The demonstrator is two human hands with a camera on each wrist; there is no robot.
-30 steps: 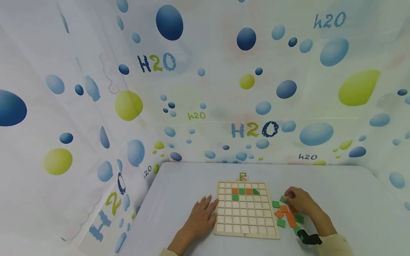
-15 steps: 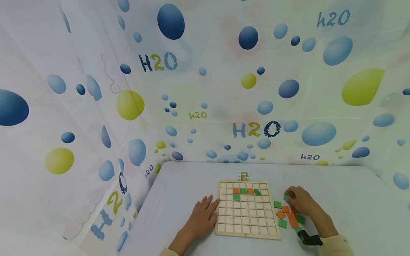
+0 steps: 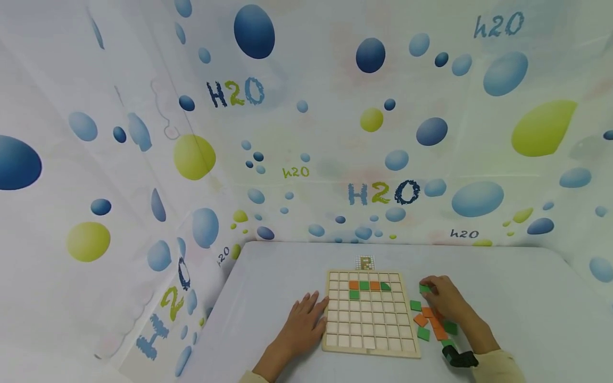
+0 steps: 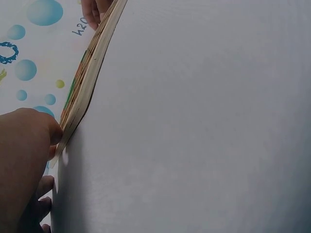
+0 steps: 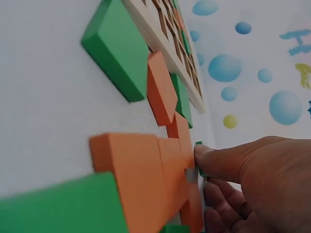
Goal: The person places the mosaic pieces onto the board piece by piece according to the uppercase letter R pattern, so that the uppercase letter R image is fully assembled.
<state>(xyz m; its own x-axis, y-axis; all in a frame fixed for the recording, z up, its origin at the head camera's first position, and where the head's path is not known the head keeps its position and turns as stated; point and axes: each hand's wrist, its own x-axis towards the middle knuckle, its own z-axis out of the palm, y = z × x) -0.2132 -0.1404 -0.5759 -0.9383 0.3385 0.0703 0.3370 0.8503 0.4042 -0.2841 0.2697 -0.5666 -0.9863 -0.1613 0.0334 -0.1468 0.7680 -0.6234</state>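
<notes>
Right hand [image 3: 442,300] pinches a green tile [image 3: 424,289], held just off the right edge of the wooden grid board [image 3: 369,332] above the loose green and orange tiles [image 3: 433,324]. Left hand [image 3: 301,322] lies flat, fingers spread, against the board's left edge. Bare tabletop [image 3: 527,303] extends on both sides.

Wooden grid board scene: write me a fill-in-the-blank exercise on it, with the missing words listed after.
1. The right hand pinches a small square tile coloured ____.
2. The left hand rests flat against the ____ edge of the wooden grid board.
3. The loose orange and green tiles lie on the table to the ____ of the board.
4. Tiles already seated in the board sit near its ____ edge.

Missing words: green; left; right; far
</notes>
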